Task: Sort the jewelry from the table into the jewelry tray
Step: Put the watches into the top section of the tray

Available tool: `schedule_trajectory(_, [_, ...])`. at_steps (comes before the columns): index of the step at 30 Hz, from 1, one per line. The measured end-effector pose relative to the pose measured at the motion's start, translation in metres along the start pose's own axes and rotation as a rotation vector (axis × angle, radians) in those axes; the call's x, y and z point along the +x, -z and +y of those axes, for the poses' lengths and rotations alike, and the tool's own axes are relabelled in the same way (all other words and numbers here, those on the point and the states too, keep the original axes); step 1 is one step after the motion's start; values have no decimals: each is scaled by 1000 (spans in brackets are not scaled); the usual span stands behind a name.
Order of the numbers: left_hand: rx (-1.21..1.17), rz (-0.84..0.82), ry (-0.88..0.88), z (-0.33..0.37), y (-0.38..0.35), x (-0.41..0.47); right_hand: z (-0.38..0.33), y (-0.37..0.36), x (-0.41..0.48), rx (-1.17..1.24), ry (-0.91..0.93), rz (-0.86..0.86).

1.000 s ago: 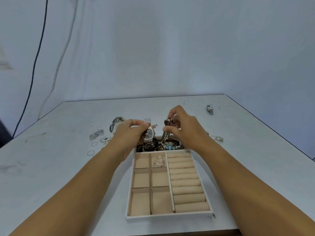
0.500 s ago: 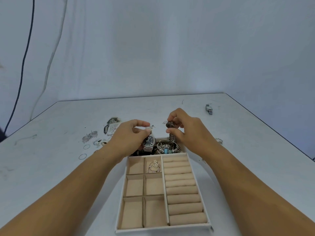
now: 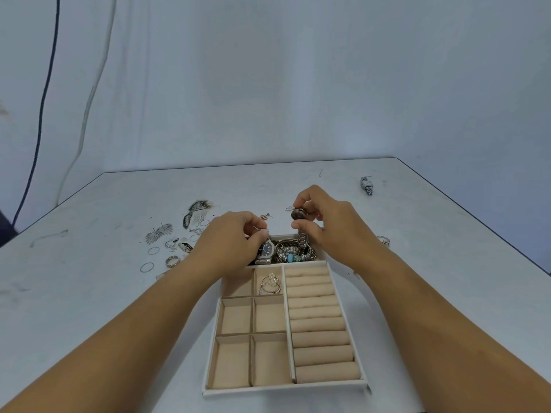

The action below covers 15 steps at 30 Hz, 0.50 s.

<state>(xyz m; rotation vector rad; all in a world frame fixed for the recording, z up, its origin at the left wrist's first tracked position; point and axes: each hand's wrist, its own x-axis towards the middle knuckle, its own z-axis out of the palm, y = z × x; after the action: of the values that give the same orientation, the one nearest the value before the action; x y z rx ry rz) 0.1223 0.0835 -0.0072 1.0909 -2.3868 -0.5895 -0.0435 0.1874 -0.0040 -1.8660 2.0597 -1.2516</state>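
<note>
A beige jewelry tray (image 3: 284, 388) lies in front of me, with square compartments on the left and ring rolls on the right. Its far compartment holds a pile of bracelets (image 3: 293, 254). My left hand (image 3: 229, 242) pinches the band of a silver watch with a dark dial (image 3: 266, 250), whose face lies in that far compartment. My right hand (image 3: 325, 226) pinches a second, brown-faced watch (image 3: 299, 216) above the tray, its metal band hanging down into the pile. A pearl piece (image 3: 270, 283) sits in a small square compartment.
Loose rings, hoops and leaf-shaped earrings (image 3: 171, 242) lie scattered on the white table left of the tray. Another silver watch (image 3: 366, 185) rests far right, and a small piece (image 3: 384, 240) sits right of my right wrist. The table's right edge runs diagonally.
My left hand has lowered the dark-dial watch into the tray's far compartment. My right hand stays raised with the brown-faced watch. The camera view shifted slightly.
</note>
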Motion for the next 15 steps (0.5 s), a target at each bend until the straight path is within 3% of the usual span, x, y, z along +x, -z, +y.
schedule_trajectory(3, [120, 13, -39, -5, 0, 0, 0, 0, 0, 19, -10, -11])
schedule_trajectory(10, [196, -135, -37, -12, 0, 0, 0, 1, 0, 17, -17, -29])
schedule_trajectory(15, [21, -238, -79, -23, 13, 2, 1, 3, 0, 17, -23, -59])
